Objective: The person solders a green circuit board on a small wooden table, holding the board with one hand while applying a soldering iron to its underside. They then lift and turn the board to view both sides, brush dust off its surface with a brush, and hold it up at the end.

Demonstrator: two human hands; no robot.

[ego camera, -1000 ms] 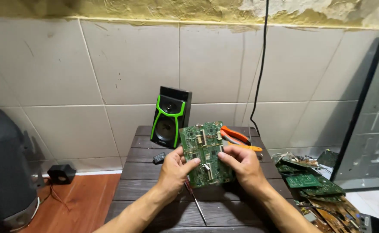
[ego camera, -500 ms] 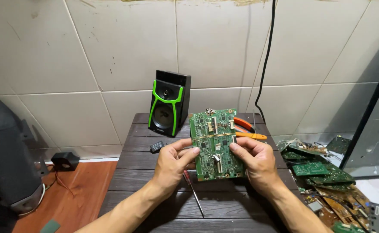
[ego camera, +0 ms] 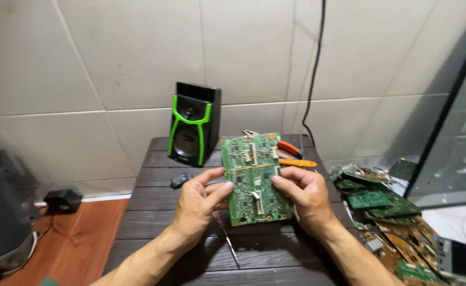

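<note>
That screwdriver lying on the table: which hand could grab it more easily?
Probably the left hand: the screwdriver lies just beneath it, while the right hand grips the far edge of the board.

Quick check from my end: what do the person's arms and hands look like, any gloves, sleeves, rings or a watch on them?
Both are bare. The left hand and right hand wear no gloves, and no rings show. The forearms are uncovered to the bottom of the picture, with no sleeves, watch or wristband in view.
</note>
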